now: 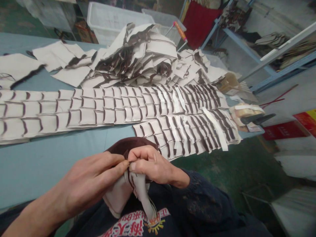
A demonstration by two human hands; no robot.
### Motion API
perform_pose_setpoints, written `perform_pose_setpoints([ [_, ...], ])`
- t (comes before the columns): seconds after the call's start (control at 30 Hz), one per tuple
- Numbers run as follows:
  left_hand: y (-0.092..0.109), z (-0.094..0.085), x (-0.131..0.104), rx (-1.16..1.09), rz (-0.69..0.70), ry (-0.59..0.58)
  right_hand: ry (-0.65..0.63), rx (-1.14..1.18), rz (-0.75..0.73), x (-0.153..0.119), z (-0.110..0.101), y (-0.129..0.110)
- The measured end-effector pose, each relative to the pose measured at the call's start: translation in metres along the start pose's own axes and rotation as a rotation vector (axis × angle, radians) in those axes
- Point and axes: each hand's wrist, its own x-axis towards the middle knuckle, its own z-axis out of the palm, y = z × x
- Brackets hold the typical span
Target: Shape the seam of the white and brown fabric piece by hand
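Both of my hands pinch one sewn fabric piece (118,194), white on one face and dark brown on the other, close to my body at the table's front edge. My left hand (91,177) grips its seam from the left with thumb and fingertips. Touching it from the right, my right hand (153,166) is closed on the same seam. The brown part bulges up behind my fingers, and white flaps hang below them. Just beyond lie overlapping rows of similar white pieces with brown edges (106,107). A shorter block of them (182,135) sits to the right.
A heap of loose white and brown pieces (158,49) rises at the back of the blue table (44,164). Behind it stands a clear plastic bin (111,18). White strips (216,128) lie across the rows. Black-handled scissors (259,119) and a small cardboard box (228,84) are at the right end.
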Motion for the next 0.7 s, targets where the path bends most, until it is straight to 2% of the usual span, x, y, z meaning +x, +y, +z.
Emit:
perform_pose_setpoints([
  [0.1,0.004,-0.001,0.006,-0.137,0.029,0.005,0.006,-0.066,-0.045,-0.004,-0.001,0.003],
  [0.17,0.010,-0.004,0.012,-0.199,-0.020,-0.008,0.031,-0.136,-0.120,-0.007,0.000,0.003],
  [0.3,0.019,-0.013,0.020,-0.220,-0.131,-0.026,0.104,-0.326,-0.318,-0.010,0.001,0.000],
  [0.57,0.010,-0.026,0.022,-0.191,-0.140,-0.210,0.259,-0.686,-0.650,-0.006,0.006,0.023],
  [0.7,0.012,-0.021,0.014,-0.179,-0.147,-0.241,0.311,-0.898,-0.837,-0.010,0.007,0.034],
])
